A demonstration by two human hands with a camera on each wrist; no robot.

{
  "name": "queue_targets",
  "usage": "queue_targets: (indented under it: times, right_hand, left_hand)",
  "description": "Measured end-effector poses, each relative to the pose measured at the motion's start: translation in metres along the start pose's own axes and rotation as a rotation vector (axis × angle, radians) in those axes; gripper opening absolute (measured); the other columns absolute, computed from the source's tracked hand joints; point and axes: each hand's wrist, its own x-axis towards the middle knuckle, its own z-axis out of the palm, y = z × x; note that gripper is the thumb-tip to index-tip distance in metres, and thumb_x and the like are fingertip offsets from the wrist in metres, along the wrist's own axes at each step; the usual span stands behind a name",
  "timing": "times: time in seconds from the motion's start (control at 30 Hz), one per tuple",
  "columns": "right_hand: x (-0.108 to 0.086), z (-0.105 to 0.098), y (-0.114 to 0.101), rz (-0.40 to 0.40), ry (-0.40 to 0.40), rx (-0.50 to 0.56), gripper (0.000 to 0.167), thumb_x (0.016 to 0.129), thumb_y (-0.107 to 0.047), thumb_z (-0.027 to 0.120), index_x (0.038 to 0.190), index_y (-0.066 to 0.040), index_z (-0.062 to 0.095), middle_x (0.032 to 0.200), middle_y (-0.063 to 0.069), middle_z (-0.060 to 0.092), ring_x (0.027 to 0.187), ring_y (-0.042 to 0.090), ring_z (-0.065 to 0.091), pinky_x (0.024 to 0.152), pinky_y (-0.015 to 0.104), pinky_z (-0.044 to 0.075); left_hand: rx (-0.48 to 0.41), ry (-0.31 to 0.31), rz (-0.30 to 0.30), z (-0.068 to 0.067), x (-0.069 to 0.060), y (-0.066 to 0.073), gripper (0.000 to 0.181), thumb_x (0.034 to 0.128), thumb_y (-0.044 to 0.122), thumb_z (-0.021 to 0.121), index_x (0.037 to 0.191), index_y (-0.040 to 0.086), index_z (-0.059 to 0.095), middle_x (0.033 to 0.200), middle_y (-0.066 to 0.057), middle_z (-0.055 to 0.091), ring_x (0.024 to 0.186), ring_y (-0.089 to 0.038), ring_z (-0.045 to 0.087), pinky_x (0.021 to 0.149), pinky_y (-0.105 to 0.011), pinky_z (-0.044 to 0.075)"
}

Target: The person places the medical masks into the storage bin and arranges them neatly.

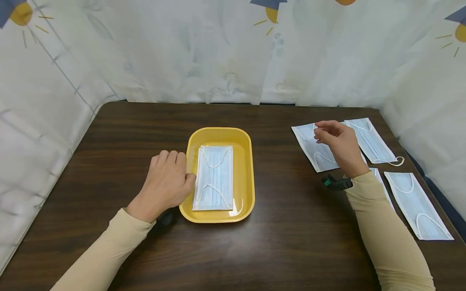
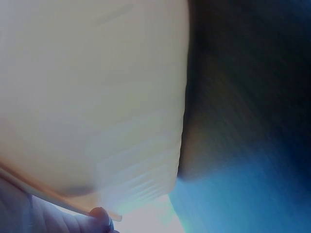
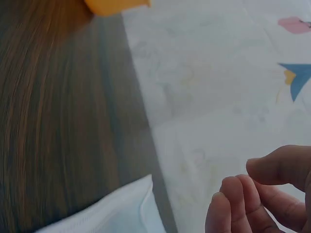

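A yellow tray [image 1: 243, 178] stands mid-table, and a pale blue face mask [image 1: 214, 182] with white ear loops lies in it. At its left edge my left hand [image 1: 165, 180] grips the rim, with the thumb over the inside. The left wrist view has the tray's outer wall [image 2: 97, 97] close up, a fingertip [image 2: 99, 216] by the rim. My right hand [image 1: 340, 143] hovers over a face mask [image 1: 313, 149] on the right; its fingers are loosely bent, with nothing between them. In the right wrist view the thumb [image 3: 277, 165] and fingers stand apart above that side's mask [image 3: 116, 213].
More face masks lie at the right: one behind the right hand [image 1: 375, 141], one near the table's right edge [image 1: 418, 206], and one partly hidden under the right forearm [image 1: 378, 178]. A white patterned curtain [image 1: 218, 52] hangs around the brown table [image 1: 284, 242].
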Motion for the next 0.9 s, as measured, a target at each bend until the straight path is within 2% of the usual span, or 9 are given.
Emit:
queue_targets:
  times: [0.13,0.27,0.33,0.4,0.47,0.53,0.6,0.8,0.9]
  right_hand:
    - [0.004,-0.005,0.008,0.035,-0.008,-0.098,0.047,0.1,-0.036,0.065,0.136,-0.006,0.061,0.11,-0.006,0.071,0.095,0.012,0.069,0.085,0.017,0.056]
    - [0.008,-0.011,0.015,0.066,-0.062,-0.222,0.049,0.101,-0.035,0.064,0.142,-0.01,0.059,0.131,0.012,0.071,0.096,-0.003,0.068,0.082,0.01,0.054]
    - [0.009,-0.013,0.018,0.082,-0.096,-0.286,0.05,0.101,-0.034,0.064,0.145,-0.011,0.058,0.137,0.015,0.069,0.098,-0.008,0.066,0.081,0.007,0.051]
    - [0.011,-0.014,0.02,0.097,-0.128,-0.325,0.049,0.101,-0.032,0.064,0.145,-0.012,0.058,0.14,0.015,0.068,0.105,-0.004,0.066,0.083,0.007,0.048]
    - [0.013,-0.014,0.022,0.112,-0.153,-0.355,0.048,0.101,-0.031,0.064,0.145,-0.012,0.058,0.141,0.014,0.067,0.116,0.008,0.067,0.087,0.011,0.046]
    - [0.014,-0.013,0.023,0.118,-0.17,-0.366,0.048,0.101,-0.032,0.064,0.145,-0.012,0.058,0.142,0.014,0.066,0.125,0.021,0.065,0.09,0.016,0.045]
    - [0.015,-0.011,0.024,0.113,-0.18,-0.361,0.048,0.101,-0.031,0.064,0.144,-0.011,0.059,0.143,0.015,0.065,0.129,0.025,0.063,0.091,0.018,0.044]
    - [0.014,-0.009,0.024,0.08,-0.138,-0.314,0.046,0.099,-0.029,0.068,0.14,-0.009,0.061,0.139,0.016,0.068,0.11,0.0,0.065,0.083,0.007,0.044]
    - [0.015,-0.011,0.026,0.067,-0.093,-0.349,0.042,0.099,-0.024,0.068,0.138,-0.008,0.062,0.136,0.018,0.068,0.112,0.01,0.067,0.082,0.011,0.046]
  left_hand:
    - [-0.001,0.006,0.003,0.0,0.0,0.0,0.018,0.0867,0.02,0.045,0.074,0.007,0.043,0.07,-0.009,0.041,0.071,-0.029,0.036,0.067,-0.038,0.031]
    - [-0.002,0.017,0.008,0.0,0.0,-0.001,0.018,0.0864,0.02,0.045,0.074,0.007,0.042,0.07,-0.009,0.041,0.07,-0.028,0.036,0.067,-0.038,0.03]
    - [-0.002,0.023,0.011,0.0,0.0,-0.001,0.018,0.0863,0.02,0.044,0.073,0.007,0.042,0.07,-0.009,0.04,0.07,-0.028,0.036,0.066,-0.038,0.03]
    - [-0.002,0.028,0.013,0.0,0.0,-0.001,0.018,0.086,0.019,0.043,0.073,0.007,0.041,0.069,-0.008,0.04,0.07,-0.028,0.036,0.066,-0.038,0.03]
    - [-0.002,0.032,0.013,0.0,0.0,-0.001,0.018,0.0858,0.019,0.043,0.072,0.007,0.041,0.069,-0.008,0.039,0.07,-0.028,0.036,0.066,-0.038,0.03]
    - [-0.002,0.036,0.015,0.0,-0.001,-0.001,0.018,0.0857,0.019,0.043,0.072,0.008,0.041,0.069,-0.008,0.039,0.069,-0.028,0.035,0.066,-0.037,0.029]
    - [-0.002,0.039,0.014,0.001,-0.001,-0.001,0.018,0.0856,0.019,0.043,0.072,0.008,0.041,0.069,-0.008,0.039,0.069,-0.028,0.035,0.066,-0.037,0.029]
    - [-0.006,0.03,0.01,0.001,0.0,-0.001,0.018,0.0855,0.019,0.043,0.073,0.007,0.041,0.069,-0.008,0.039,0.07,-0.028,0.035,0.066,-0.038,0.029]
    - [-0.007,0.035,0.016,0.002,0.0,-0.001,0.018,0.0854,0.019,0.043,0.073,0.007,0.041,0.069,-0.008,0.039,0.07,-0.028,0.035,0.066,-0.038,0.029]
